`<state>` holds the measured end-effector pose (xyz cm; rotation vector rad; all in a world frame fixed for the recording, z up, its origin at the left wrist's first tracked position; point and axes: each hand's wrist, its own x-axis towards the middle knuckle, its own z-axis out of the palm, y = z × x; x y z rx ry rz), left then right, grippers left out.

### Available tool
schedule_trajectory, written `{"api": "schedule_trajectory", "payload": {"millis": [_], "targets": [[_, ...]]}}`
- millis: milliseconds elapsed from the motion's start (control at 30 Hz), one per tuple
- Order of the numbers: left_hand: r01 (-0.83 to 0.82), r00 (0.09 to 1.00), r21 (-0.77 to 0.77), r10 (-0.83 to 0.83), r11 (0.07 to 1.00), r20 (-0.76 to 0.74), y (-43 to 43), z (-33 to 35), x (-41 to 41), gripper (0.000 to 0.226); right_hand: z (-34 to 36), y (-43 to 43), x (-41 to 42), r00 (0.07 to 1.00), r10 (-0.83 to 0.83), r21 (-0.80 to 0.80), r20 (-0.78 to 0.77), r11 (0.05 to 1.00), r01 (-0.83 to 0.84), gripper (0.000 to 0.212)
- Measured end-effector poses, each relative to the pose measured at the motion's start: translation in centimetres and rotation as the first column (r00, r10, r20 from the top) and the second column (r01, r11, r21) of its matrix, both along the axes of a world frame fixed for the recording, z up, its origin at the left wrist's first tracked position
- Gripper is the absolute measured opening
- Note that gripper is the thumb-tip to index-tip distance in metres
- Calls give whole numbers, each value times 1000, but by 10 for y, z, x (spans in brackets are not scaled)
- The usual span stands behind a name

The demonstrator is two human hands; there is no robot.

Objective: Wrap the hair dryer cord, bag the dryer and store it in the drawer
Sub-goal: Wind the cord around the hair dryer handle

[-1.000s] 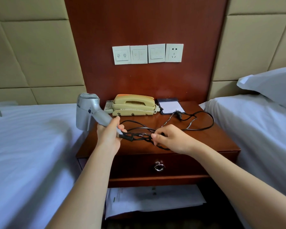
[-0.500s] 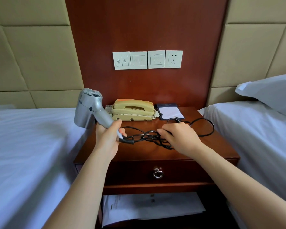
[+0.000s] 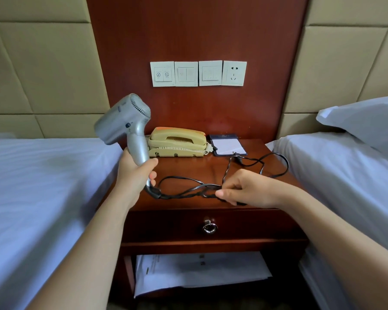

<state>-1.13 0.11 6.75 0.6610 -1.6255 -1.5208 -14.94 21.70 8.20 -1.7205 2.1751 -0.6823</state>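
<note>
Roughly upright in the left hand [image 3: 136, 173], whose fingers curl round its handle, the silver hair dryer [image 3: 121, 121] rises above the fist. Its barrel slants down to the left, with the rear grille up and to the right. Its black, twisted cord [image 3: 184, 193] runs from under that fist to the right hand [image 3: 244, 189], which pinches it. Loose loops lie beyond that hand on the nightstand [image 3: 188, 168].

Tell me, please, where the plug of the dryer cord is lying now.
In the head view the plug lies on the nightstand, right of centre, just in front of the notepad and beyond the right hand.
</note>
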Motion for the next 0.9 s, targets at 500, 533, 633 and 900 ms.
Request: {"api": "schedule_trajectory", "payload": {"millis": [500, 533, 633, 900], "targets": [[392, 867, -61, -347, 918, 359, 23, -1, 21, 28, 25, -1, -9, 667, -502, -315, -550, 865, 391, 68], [402, 860, -15, -372, 915, 349, 24, -1, 22, 26, 26, 0, -10, 653, -524, -334, -547, 852, 404, 69], [430, 833, 65, -424, 900, 356, 23, 0, 24, 20, 25, -3, -15, 717, -524, -366, -460, 848, 384, 68], [516, 673, 103, -478, 850, 565, 35, -7, 29, 7, 15, -13, -21, 953, -276, -438, -128, 878, 195, 47]]}}
